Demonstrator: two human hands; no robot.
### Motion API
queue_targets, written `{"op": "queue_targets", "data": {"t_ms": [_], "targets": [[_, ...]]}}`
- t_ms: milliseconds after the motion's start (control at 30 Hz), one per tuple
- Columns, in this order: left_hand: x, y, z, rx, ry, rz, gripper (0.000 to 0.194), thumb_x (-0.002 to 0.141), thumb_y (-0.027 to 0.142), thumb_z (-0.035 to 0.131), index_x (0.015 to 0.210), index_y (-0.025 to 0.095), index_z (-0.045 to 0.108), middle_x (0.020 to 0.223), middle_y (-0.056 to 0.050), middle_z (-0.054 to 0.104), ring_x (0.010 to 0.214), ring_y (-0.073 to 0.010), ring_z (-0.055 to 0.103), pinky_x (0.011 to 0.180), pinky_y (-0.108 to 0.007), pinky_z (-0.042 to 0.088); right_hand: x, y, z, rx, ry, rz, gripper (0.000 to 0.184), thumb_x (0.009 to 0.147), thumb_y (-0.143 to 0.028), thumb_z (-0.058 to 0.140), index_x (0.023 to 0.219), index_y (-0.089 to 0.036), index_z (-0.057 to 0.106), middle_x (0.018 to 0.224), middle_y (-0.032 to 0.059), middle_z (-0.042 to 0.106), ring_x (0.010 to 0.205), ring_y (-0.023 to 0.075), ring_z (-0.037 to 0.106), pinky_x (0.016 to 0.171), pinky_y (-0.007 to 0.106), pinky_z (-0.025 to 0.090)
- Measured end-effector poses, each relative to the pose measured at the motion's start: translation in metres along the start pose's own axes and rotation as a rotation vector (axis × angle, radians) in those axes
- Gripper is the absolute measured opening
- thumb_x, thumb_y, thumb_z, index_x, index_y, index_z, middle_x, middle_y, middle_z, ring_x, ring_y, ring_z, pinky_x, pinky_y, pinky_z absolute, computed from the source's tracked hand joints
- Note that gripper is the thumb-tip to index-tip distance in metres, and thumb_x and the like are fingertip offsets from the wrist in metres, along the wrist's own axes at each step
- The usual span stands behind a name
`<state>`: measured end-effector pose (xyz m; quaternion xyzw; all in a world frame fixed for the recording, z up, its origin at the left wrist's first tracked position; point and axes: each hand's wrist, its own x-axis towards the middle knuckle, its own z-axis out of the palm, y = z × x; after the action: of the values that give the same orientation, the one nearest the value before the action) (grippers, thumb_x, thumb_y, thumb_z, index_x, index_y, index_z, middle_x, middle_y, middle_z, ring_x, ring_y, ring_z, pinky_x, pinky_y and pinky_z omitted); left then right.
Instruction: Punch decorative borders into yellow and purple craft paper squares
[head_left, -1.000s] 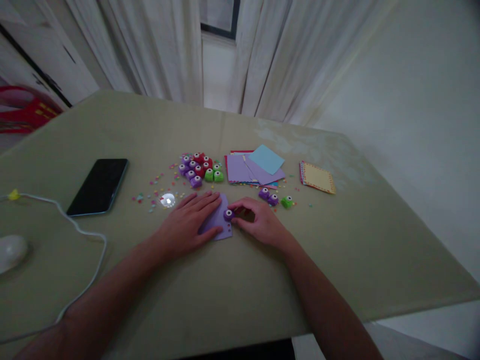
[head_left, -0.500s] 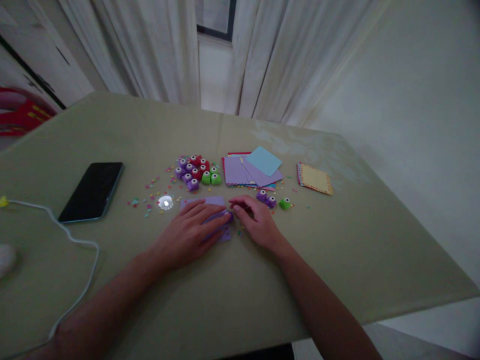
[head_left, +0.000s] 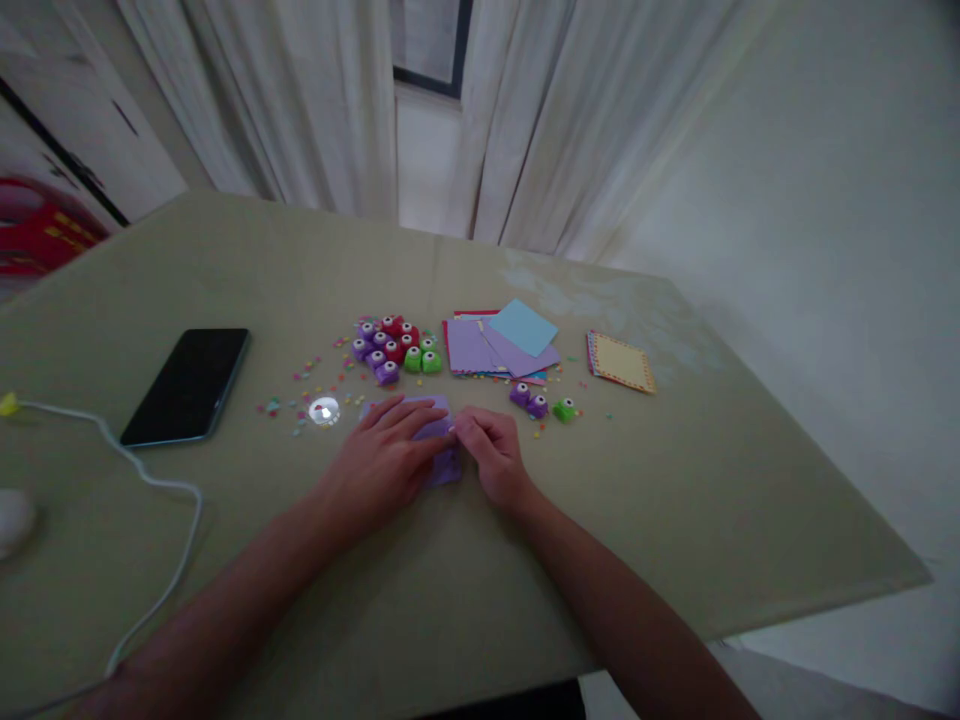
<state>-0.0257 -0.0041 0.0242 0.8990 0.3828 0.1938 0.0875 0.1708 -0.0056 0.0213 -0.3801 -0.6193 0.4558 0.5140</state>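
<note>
A purple sheet of paper lies on the table, partly covered by my left hand. That hand rests flat, fingers stretched across the sheet, its index fingertip close to my right hand. My right hand is closed at the sheet's right edge, thumb and fingers pinched on a small purple paper punch, of which only a bit with a pale spot shows. Just beyond are two purple one-eyed punches and a green one. Further back sits a cluster of red, purple and green punches.
Behind my hands lie stacked coloured papers with a light blue sheet on top. A pile of cream cards is at the right. Confetti and a shiny round spot are left, with a black tablet and white cable.
My right hand has moved slightly left and its fingers have closed around the purple punch by the sheet's edge. My left hand stays nearly still on the sheet. The view has shifted slightly.
</note>
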Motion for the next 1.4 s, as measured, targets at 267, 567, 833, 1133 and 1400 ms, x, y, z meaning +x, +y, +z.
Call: {"op": "queue_targets", "data": {"t_ms": [267, 567, 833, 1133, 1400], "targets": [[0.001, 0.004, 0.0, 0.012, -0.006, -0.035, 0.038, 0.097, 0.012, 0.065, 0.129, 0.029, 0.079, 0.143, -0.009, 0.073, 0.139, -0.0343, 0.062, 0.122, -0.06, 0.043, 0.009, -0.012, 0.02, -0.024, 0.011, -0.03, 0.058, 0.104, -0.063, 0.056, 0.064, -0.024, 0.042, 0.064, -0.0027, 0.037, 0.06, 0.0147, 0.033, 0.06, 0.032, 0.033], [0.001, 0.005, 0.002, 0.048, 0.016, -0.022, 0.032, 0.098, 0.013, 0.065, 0.12, 0.029, 0.081, 0.144, -0.008, 0.072, 0.139, -0.0324, 0.061, 0.125, -0.06, 0.04, 0.015, -0.003, 0.027, 0.136, 0.084, 0.097, 0.064, 0.1, -0.065, 0.061, 0.056, -0.025, 0.037, 0.055, -0.0051, 0.031, 0.054, 0.0129, 0.027, 0.054, 0.032, 0.026], [0.005, 0.004, 0.005, 0.031, 0.037, -0.027, 0.04, 0.094, 0.004, 0.061, 0.112, 0.031, 0.083, 0.138, -0.007, 0.073, 0.141, -0.0307, 0.06, 0.131, -0.061, 0.032, 0.022, 0.002, 0.028, 0.212, 0.108, 0.106, 0.065, 0.1, -0.062, 0.064, 0.054, -0.024, 0.037, 0.053, -0.0057, 0.031, 0.052, 0.0121, 0.025, 0.053, 0.033, 0.026], [-0.001, -0.003, 0.006, -0.032, 0.028, 0.037, 0.056, 0.091, 0.0, 0.057, 0.135, 0.03, 0.072, 0.144, -0.005, 0.071, 0.144, -0.0272, 0.058, 0.137, -0.058, 0.022, 0.008, 0.009, 0.022, 0.04, 0.169, 0.017, 0.061, 0.105, -0.064, 0.056, 0.062, -0.024, 0.037, 0.062, -0.0044, 0.034, 0.057, 0.0136, 0.03, 0.057, 0.033, 0.028], [-0.002, -0.015, 0.006, -0.094, 0.119, -0.06, 0.041, 0.107, 0.02, 0.046, 0.146, 0.02, 0.06, 0.146, -0.012, 0.07, 0.136, -0.0262, 0.064, 0.13, -0.053, 0.035, 0.029, -0.002, -0.021, -0.365, -0.008, 0.049, 0.03, 0.102, -0.044, 0.067, 0.083, -0.022, 0.06, 0.074, -0.0039, 0.053, 0.065, 0.0138, 0.044, 0.062, 0.029, 0.034]]}}
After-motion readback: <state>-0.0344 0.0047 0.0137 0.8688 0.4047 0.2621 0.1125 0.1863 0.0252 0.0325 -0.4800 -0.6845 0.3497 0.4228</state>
